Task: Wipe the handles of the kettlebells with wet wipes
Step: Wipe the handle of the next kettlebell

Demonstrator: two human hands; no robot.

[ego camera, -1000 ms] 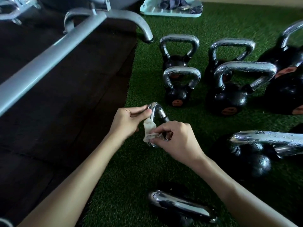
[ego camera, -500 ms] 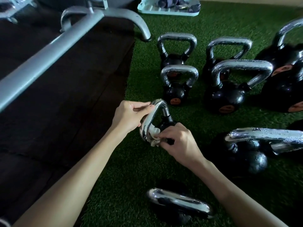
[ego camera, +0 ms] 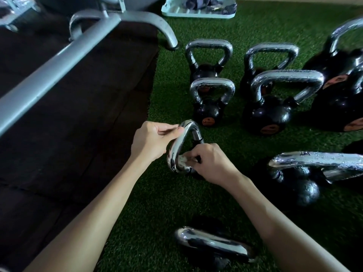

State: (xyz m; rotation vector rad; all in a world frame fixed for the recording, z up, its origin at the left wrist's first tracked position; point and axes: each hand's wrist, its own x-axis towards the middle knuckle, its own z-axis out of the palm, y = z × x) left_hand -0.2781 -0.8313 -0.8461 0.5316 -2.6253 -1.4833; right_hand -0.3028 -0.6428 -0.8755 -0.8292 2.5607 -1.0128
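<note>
— So, how far along is the wiping?

— Midway, I'd judge. The left hand (ego camera: 151,142) grips the top bend of a small kettlebell's handle (ego camera: 177,146), fingers curled round it. The right hand (ego camera: 212,163) pinches a balled wipe (ego camera: 181,160) against the inside of the lower bend. The body is mostly hidden behind that hand, down on the turf (ego camera: 157,203).

— And the others?

— Several more kettlebells stand beyond and to the right, with one near handle (ego camera: 212,242) close to the person. No hand is on any of them. Droplets show on some, such as the wide handle (ego camera: 286,75).

— Done already, then?

— Cannot tell; wet may mean wiped or only dampened. This handle looks part done, with its far leg probably left to wipe.
</note>
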